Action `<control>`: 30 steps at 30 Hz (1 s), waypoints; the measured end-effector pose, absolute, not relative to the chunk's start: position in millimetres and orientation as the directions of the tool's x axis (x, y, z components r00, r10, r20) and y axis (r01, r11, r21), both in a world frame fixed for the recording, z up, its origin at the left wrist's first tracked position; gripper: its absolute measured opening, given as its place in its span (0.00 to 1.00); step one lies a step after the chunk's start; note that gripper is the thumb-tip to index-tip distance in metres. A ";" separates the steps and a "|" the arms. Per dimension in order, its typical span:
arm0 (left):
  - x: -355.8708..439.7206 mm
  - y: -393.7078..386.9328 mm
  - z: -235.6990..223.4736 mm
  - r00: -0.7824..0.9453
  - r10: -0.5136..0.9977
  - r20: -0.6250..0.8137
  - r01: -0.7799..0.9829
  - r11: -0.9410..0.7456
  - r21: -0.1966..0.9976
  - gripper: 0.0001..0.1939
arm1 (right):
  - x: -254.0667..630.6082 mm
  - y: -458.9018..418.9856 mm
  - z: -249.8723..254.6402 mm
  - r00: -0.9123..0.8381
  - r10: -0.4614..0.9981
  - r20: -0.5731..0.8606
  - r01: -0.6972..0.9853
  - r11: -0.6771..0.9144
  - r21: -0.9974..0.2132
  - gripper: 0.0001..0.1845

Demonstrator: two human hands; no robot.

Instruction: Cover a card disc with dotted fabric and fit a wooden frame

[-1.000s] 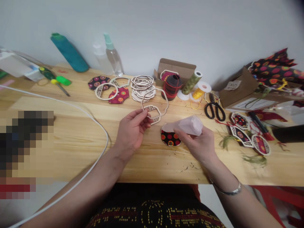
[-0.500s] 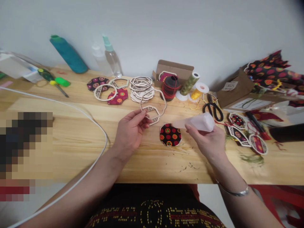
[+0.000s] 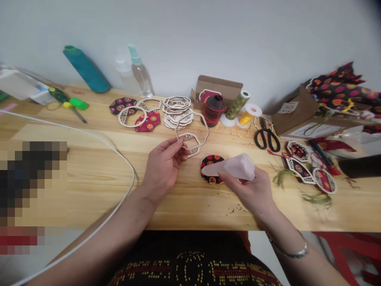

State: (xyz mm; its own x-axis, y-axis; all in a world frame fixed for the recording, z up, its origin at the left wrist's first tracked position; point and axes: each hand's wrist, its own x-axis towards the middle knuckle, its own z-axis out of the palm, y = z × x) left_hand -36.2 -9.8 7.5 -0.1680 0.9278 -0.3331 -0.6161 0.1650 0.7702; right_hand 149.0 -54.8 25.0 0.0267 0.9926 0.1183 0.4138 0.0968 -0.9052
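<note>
My left hand (image 3: 163, 165) pinches the lower left edge of a thin, wavy-edged wooden frame (image 3: 207, 130) between thumb and fingers. Below that frame, a small lattice-cut wooden piece (image 3: 194, 151) lies on the table, partly seen through the opening. My right hand (image 3: 254, 192) is wrapped round a translucent white squeeze bottle (image 3: 236, 167), tilted with its narrow end to the left. That end is over a black fabric-covered piece (image 3: 210, 161) with red and orange flowers, hiding part of it. I cannot tell whether the tip touches the fabric.
Stacked wooden cut-outs (image 3: 177, 108) lie at the back, beside black-red thread (image 3: 213, 111) and yellow thread (image 3: 246, 116). Black scissors (image 3: 266, 139) and finished ornaments (image 3: 297, 169) are to the right. A white cable (image 3: 119, 151) crosses the left side, over my left forearm.
My right hand has moved left and down with the squeeze bottle, whose narrow end now covers part of the fabric piece. My left hand and the wooden frame have hardly moved.
</note>
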 end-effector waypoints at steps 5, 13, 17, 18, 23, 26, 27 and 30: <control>-36.2 -10.3 8.1 -0.167 0.929 -0.331 -0.621 0.162 0.767 0.03 | 158.4 -65.2 25.3 -0.053 0.989 0.138 0.446 0.147 -0.883 0.04; -36.4 -9.7 7.4 -0.176 0.929 -0.326 -0.594 0.164 0.788 0.01 | 176.5 -75.4 30.4 0.045 0.989 0.139 0.477 0.101 -0.873 0.05; -36.7 -8.9 4.2 -0.180 0.936 -0.302 -0.587 0.144 0.797 0.02 | 194.0 -77.5 24.8 0.164 0.983 0.083 0.426 0.005 -0.905 0.06; -36.7 -8.7 3.5 -0.178 0.937 -0.300 -0.586 0.144 0.798 0.02 | 198.3 -77.3 21.9 0.201 0.978 0.062 0.367 -0.016 -0.930 0.07; -36.2 -8.1 2.0 -0.163 0.935 -0.314 -0.593 0.161 0.789 0.01 | 209.9 -69.0 16.2 0.299 0.948 -0.111 -0.199 -0.052 -0.979 0.10; -36.0 -7.7 2.2 -0.165 0.933 -0.320 -0.589 0.167 0.791 0.03 | 212.2 -60.7 21.6 0.265 0.949 -0.173 -0.416 -0.049 -0.908 0.10; -36.0 -7.5 2.4 -0.164 0.933 -0.321 -0.586 0.170 0.793 0.04 | 213.2 -57.9 23.7 0.261 0.947 -0.187 -0.465 -0.046 -0.884 0.10; -36.5 -6.8 2.8 -0.162 0.933 -0.322 -0.579 0.175 0.797 0.05 | 217.7 -50.0 28.0 0.269 0.939 -0.214 -0.550 -0.033 -0.834 0.12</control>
State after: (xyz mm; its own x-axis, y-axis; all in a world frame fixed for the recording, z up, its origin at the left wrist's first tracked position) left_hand -36.5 -6.8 2.8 -0.1617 0.9329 -0.3219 -0.5789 0.1745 0.7965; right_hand 217.7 -50.0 28.0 0.2695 0.9389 -0.2143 -0.5502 -0.0325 -0.8344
